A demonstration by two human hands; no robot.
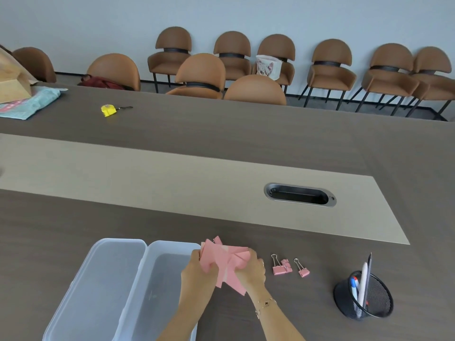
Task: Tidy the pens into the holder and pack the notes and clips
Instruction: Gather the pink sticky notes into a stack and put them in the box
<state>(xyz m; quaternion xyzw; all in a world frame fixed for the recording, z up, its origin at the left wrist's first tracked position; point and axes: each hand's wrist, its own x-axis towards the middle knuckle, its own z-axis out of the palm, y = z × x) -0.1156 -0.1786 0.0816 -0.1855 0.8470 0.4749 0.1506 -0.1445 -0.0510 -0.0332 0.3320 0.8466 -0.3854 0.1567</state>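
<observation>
Both hands grip a loose bunch of pink notes point(225, 263) just above the table. My left hand point(197, 274) holds the bunch's left side and my right hand point(253, 269) its right side. Directly left of the hands stands an open clear plastic box point(157, 271), and its clear lid point(98, 286) lies beside it. To the right of the hands, three pink binder clips point(283, 267) lie on the table, one of them point(302, 270) slightly apart. A black mesh pen holder point(369, 301) at the far right holds several pens point(362, 284).
A dark cable slot point(300, 195) is set into the beige strip point(147, 178) of the table. Far back lie a yellow tape measure point(109, 110), a teal packet point(29, 104) and a wooden block point(12, 80). Brown chairs point(202, 75) line the wall.
</observation>
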